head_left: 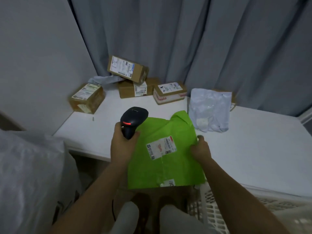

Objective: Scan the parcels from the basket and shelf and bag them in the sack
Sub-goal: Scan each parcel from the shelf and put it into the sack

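A crinkled, glossy green mailer (162,149) with a white label (161,147) hangs over the white desk (253,141) edge, its right side pinched by the right hand (200,147). The left hand (122,144) grips a matte black scanner (132,121).

A white bench (253,149) is set into a corner, with a plain pale wall (33,56) seen at the left. Grey curtains (185,39) are hung in long folds behind it. The room is dimly and evenly lit, in bluish tones.
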